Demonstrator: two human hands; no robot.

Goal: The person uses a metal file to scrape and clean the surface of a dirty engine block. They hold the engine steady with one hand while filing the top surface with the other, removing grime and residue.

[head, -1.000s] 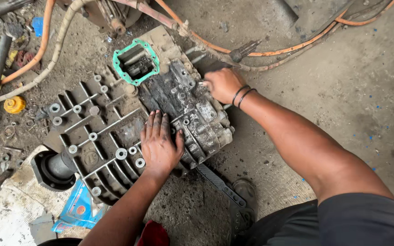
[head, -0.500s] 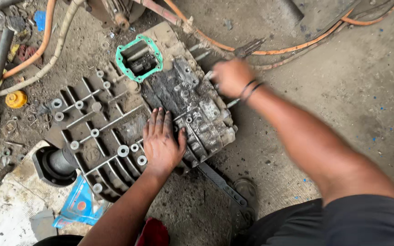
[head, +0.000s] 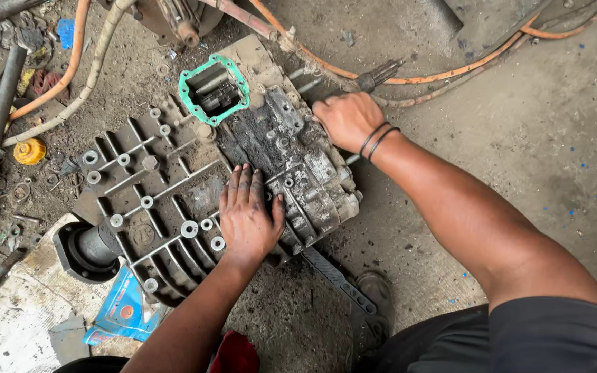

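Nearby, blue packet beside casing

A grey, ribbed metal housing blackened with grease fills the centre of the frame, a mint-green gasket at its upper edge. Orange hoses cross the top, a yellow cap sits left, blue packaging lies lower left on dusty grey-brown concrete floor.
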